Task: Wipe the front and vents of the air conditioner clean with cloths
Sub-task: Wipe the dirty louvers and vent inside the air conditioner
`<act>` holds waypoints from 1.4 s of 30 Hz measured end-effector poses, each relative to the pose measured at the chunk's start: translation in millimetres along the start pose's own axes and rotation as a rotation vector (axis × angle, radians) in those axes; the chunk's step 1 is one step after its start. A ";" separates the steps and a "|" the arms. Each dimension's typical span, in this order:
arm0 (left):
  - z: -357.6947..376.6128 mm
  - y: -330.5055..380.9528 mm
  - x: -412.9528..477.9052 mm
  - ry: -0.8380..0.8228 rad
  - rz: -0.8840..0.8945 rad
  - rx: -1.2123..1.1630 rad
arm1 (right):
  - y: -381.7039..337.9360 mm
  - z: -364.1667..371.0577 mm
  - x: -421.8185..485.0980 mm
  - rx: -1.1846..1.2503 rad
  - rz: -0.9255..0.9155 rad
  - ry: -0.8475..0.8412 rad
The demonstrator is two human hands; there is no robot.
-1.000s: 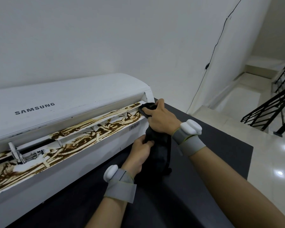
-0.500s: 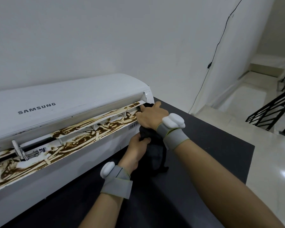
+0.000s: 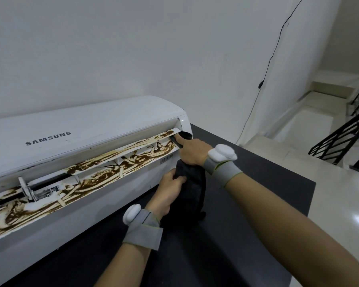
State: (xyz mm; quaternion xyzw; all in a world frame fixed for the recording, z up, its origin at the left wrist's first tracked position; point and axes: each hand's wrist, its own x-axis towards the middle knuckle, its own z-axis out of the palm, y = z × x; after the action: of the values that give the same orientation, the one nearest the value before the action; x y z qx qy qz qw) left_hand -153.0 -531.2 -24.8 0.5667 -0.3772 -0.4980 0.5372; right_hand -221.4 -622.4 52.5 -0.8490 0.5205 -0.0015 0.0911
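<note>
White air conditioner (image 3: pixel 81 129) on a dark table (image 3: pixel 195 255), vent (image 3: pixel 112 168) brown-stained; 1 black cloth (image 3: pixel 192 183), apparently crumpled, at its right end.

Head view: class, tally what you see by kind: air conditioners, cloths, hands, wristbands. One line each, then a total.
air conditioner: 1
black cloth: 1
hands: 2 (left hand, right hand)
wristbands: 2 (left wristband, right wristband)
total: 6
</note>
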 end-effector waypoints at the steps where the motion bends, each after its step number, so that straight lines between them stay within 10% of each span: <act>1: 0.1 -0.3 -0.8 0.001 0.000 0.003 | -2.9 4.3 -0.8 -0.055 0.003 0.043; 15: -8.1 1.1 -2.6 -0.004 -0.008 0.063 | -10.8 14.8 -23.1 -0.109 0.122 0.251; 32: -8.3 2.7 1.8 0.023 -0.015 -0.031 | -7.6 -11.5 0.6 -0.022 0.067 -0.056; 42: -9.8 2.4 -1.0 0.026 0.012 -0.020 | -21.5 15.2 2.2 -0.063 0.051 0.263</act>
State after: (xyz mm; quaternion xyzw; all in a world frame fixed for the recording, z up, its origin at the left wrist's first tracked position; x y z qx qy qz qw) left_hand -143.5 -528.3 -22.9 0.5655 -0.3685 -0.4910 0.5507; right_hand -200.0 -612.6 40.7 -0.8304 0.5491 -0.0941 -0.0047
